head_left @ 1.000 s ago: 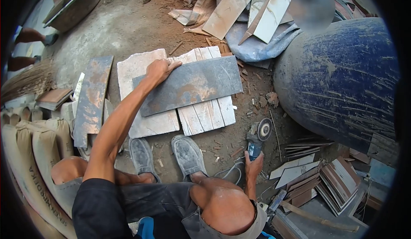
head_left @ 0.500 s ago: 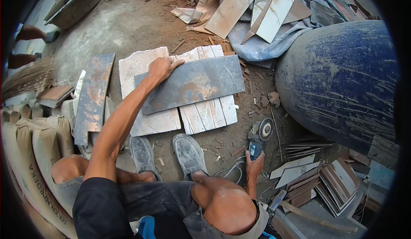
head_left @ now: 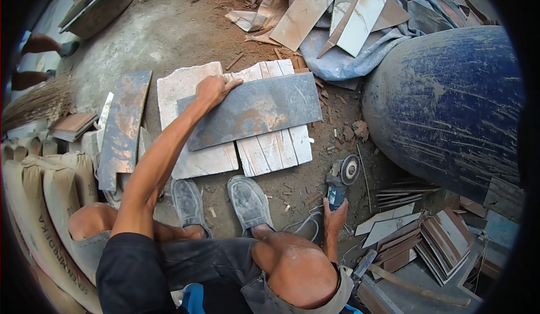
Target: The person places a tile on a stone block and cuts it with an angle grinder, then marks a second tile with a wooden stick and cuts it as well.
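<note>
The tile (head_left: 259, 111) is laid aslant across pale slabs (head_left: 208, 164), beyond the shoes (head_left: 247, 201). Its far edge is touched by the left hand (head_left: 212, 91), half curled; whether it is gripped or only pressed cannot be told. The grinder (head_left: 337, 193) is held by the right hand (head_left: 335, 216), closed round its body, near the drum (head_left: 444, 100).

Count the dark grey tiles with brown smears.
2: the first tile lies across pale slabs, its upper edge at the left hand; the second tile is farther left in view. Others may be hidden.
</note>
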The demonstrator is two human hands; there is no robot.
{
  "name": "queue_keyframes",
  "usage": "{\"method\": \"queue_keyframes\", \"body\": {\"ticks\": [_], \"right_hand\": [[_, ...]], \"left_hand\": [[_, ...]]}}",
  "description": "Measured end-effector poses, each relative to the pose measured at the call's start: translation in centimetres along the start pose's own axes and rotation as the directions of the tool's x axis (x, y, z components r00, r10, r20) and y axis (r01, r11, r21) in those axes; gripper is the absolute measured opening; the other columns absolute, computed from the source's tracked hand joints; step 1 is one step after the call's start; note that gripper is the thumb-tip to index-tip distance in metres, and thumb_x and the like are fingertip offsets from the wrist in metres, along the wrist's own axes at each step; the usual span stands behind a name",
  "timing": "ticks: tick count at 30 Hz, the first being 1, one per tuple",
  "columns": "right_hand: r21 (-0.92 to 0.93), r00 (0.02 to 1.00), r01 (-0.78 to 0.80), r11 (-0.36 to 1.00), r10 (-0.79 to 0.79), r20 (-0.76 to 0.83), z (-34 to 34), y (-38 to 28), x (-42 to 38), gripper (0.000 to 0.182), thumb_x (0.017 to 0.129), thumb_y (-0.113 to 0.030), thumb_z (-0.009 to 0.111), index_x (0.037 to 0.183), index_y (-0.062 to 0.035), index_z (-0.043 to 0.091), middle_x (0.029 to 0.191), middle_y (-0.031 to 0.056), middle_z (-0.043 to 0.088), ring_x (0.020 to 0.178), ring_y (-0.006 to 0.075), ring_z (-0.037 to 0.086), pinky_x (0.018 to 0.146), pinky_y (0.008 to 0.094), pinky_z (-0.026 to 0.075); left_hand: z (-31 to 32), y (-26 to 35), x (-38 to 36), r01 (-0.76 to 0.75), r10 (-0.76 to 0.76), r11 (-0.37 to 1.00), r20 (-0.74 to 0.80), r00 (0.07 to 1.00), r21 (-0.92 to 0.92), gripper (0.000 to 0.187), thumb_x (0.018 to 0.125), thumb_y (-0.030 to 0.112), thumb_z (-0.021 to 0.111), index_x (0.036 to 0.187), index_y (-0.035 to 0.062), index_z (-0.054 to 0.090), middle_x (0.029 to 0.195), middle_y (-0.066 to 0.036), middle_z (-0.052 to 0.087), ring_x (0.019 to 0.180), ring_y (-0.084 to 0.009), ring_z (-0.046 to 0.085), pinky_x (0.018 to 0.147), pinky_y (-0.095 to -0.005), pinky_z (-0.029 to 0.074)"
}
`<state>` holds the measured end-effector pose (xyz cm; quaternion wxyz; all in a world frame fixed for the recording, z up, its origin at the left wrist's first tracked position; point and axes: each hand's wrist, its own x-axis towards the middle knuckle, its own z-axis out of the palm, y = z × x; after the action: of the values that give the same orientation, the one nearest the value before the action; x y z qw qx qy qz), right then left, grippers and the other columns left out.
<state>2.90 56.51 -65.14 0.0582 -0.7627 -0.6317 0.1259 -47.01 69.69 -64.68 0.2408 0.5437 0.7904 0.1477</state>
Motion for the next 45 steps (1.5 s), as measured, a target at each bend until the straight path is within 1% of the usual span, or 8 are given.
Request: {"method": "queue_keyframes", "body": {"ticks": [7,13,19,23,25,31,38,45], "right_hand": [[0.012,1.000,-0.014,1.000,0.014,0.021,-0.2,-0.2,0.1,0.069,0.074,-0.039,0.073,0.118,0.0049,0.045,0.110,0.0253,0.055,0.101,0.0410,0.055,0.085,0.0447,0.044],[0.011,1.000,-0.019,1.000,0.019,0.020,-0.1,0.0,0.1,0.070,0.075,-0.041,0.071,0.120,0.0057,0.045,0.112,0.0260,0.055,0.103,0.0414,0.054,0.087,0.0449,0.043],[0.018,1.000,-0.017,1.000,0.017,0.003,-0.5,-0.7,0.0,0.070,0.076,-0.041,0.071,0.122,0.0056,0.045,0.113,0.0261,0.055,0.103,0.0409,0.055,0.087,0.0443,0.043],[0.014,1.000,-0.008,1.000,0.008,-0.007,0.0,-0.4,0.1,0.068,0.077,-0.040,0.071,0.120,0.0046,0.045,0.110,0.0250,0.056,0.100,0.0406,0.056,0.084,0.0441,0.043],[0.025,1.000,-0.013,1.000,0.013,0.013,-0.2,-0.6,0.1,0.067,0.077,-0.040,0.071,0.120,0.0047,0.046,0.109,0.0247,0.056,0.099,0.0405,0.056,0.083,0.0440,0.043],[0.021,1.000,-0.010,1.000,0.010,0.008,-0.3,-0.6,0.0,0.066,0.077,-0.040,0.070,0.119,0.0046,0.046,0.107,0.0246,0.057,0.097,0.0403,0.057,0.082,0.0440,0.043],[-0.003,1.000,0.007,1.000,-0.007,-0.008,-0.1,-0.3,0.0,0.069,0.077,-0.042,0.070,0.121,0.0052,0.045,0.111,0.0255,0.056,0.101,0.0410,0.056,0.084,0.0442,0.043],[-0.007,1.000,0.015,1.000,-0.015,-0.003,0.3,0.4,0.2,0.070,0.077,-0.042,0.070,0.121,0.0065,0.045,0.114,0.0267,0.055,0.104,0.0420,0.054,0.086,0.0448,0.043]], "left_hand": [[-0.1,0.0,0.3,0.015,-0.015,1.000,0.021,1.000,0.001,0.070,0.085,0.062,0.048,0.061,-0.0011,0.063,0.054,-0.019,0.057,0.054,-0.0325,0.058,0.054,-0.0429,0.045],[-2.0,1.1,0.0,0.074,-0.069,0.997,0.286,0.956,-0.005,0.072,0.085,0.064,0.047,0.072,-0.0043,0.067,0.066,-0.019,0.063,0.060,-0.0299,0.061,0.058,-0.0420,0.046],[-2.7,1.0,-1.8,0.096,0.012,0.972,0.452,0.892,-0.215,0.073,0.085,0.064,0.046,0.094,-0.0046,0.069,0.087,-0.024,0.065,0.083,-0.0320,0.064,0.076,-0.0391,0.048],[-3.3,1.4,-2.1,0.094,0.009,0.976,0.465,0.885,-0.197,0.074,0.086,0.065,0.044,0.100,-0.0042,0.067,0.096,-0.025,0.065,0.092,-0.0332,0.062,0.082,-0.0408,0.047],[-3.9,1.8,-2.2,0.140,0.007,0.962,0.538,0.843,-0.233,0.075,0.086,0.065,0.043,0.108,-0.0036,0.064,0.108,-0.026,0.061,0.103,-0.0358,0.058,0.089,-0.0437,0.045],[-4.6,2.2,-2.0,0.141,0.011,0.973,0.646,0.763,-0.184,0.079,0.086,0.067,0.041,0.116,-0.0037,0.059,0.118,-0.028,0.055,0.116,-0.0381,0.050,0.096,-0.0482,0.041],[-4.1,1.9,-2.2,0.125,0.022,0.976,0.658,0.753,-0.176,0.075,0.087,0.064,0.041,0.119,-0.0019,0.058,0.120,-0.025,0.055,0.115,-0.0373,0.051,0.096,-0.0465,0.040],[-4.5,2.2,-3.2,0.133,0.029,0.965,0.594,0.804,-0.227,0.077,0.085,0.065,0.044,0.121,-0.0018,0.056,0.121,-0.026,0.054,0.114,-0.0369,0.052,0.097,-0.0430,0.041]]}}
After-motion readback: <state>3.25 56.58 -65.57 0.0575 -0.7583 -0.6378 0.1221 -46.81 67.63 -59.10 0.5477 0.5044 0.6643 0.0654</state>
